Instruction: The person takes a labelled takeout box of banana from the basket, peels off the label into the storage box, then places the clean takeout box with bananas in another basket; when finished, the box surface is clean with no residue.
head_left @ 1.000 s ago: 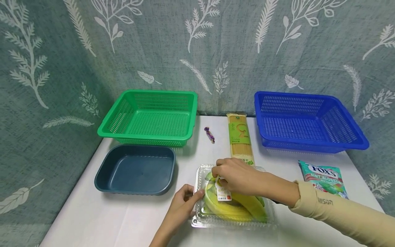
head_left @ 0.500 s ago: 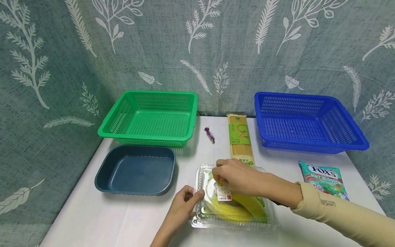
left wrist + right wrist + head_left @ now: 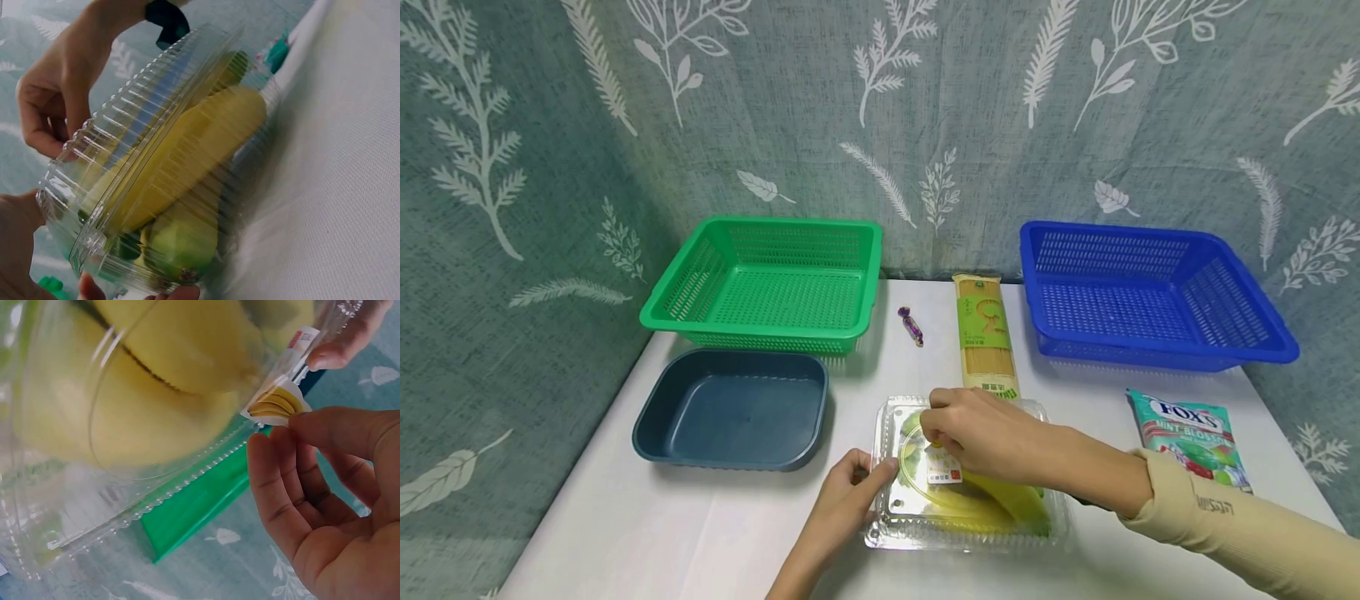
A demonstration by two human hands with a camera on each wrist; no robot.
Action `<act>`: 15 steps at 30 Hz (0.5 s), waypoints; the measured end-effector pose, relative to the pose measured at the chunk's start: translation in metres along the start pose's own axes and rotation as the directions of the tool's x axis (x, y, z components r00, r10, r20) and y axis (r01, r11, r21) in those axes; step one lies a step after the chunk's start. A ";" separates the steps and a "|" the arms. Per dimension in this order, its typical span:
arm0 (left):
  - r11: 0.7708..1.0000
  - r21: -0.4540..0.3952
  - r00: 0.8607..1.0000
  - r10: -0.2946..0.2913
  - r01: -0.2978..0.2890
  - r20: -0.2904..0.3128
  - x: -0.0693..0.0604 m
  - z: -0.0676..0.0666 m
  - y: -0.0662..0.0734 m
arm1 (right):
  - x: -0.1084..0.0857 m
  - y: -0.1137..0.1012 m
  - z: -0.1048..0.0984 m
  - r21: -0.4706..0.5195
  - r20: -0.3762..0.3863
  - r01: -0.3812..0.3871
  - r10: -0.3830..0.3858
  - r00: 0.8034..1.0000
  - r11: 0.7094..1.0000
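Note:
A clear plastic clamshell box [image 3: 887, 517] holds yellow-green bananas [image 3: 1015, 504] on the white table. My left hand [image 3: 842, 504] grips its left side, thumb on the lid and fingertips lower down around the corner in the left wrist view. Over the lid, my right hand [image 3: 988, 433] pinches the edge of a white sticker [image 3: 943, 467] between thumb and forefinger. In the right wrist view the sticker [image 3: 275, 406] shows a banana picture, and its pinched end stands up from the lid. The right hand's fingertips are partly hidden in the head view.
A dark blue-grey tub [image 3: 730, 408] and a green basket [image 3: 760, 300] stand left, a blue basket [image 3: 1105, 308] at back right. Spaghetti [image 3: 987, 342] lies behind the box, a purple wrapped candy [image 3: 911, 326] beside it. A Fox's candy bag [image 3: 1187, 437] lies right.
My right hand has shifted slightly to the right, still pinching the sticker. My left hand and the box stay in place; the glare on the lid has changed.

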State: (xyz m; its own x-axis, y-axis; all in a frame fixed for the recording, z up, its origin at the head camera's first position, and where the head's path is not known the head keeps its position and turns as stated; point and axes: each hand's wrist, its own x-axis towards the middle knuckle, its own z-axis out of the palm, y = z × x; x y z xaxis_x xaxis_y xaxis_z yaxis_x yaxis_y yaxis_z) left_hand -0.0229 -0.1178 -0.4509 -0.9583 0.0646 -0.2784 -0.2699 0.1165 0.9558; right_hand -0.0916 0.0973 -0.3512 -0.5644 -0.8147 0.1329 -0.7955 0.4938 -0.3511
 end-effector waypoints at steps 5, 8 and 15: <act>1.000 0.001 1.000 0.016 -0.016 -0.010 0.001 0.001 0.001 | -0.002 -0.005 -0.004 -0.036 0.007 0.013 -0.012 1.000 0.999; 1.000 0.005 1.000 0.022 -0.022 -0.015 0.002 0.001 0.000 | -0.003 -0.007 -0.005 -0.036 0.010 0.021 -0.020 1.000 0.999; 0.999 0.011 0.999 0.033 -0.033 -0.019 -0.001 0.002 0.000 | -0.008 -0.011 -0.004 -0.049 0.007 0.012 -0.011 1.000 0.999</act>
State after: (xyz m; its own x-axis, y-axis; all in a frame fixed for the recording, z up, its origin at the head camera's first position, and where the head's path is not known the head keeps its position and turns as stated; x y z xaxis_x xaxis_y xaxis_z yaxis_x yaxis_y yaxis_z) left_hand -0.0219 -0.1155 -0.4513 -0.9683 0.0491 -0.2450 -0.2374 0.1250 0.9633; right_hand -0.0794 0.0993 -0.3446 -0.5536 -0.8225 0.1301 -0.8120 0.4984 -0.3038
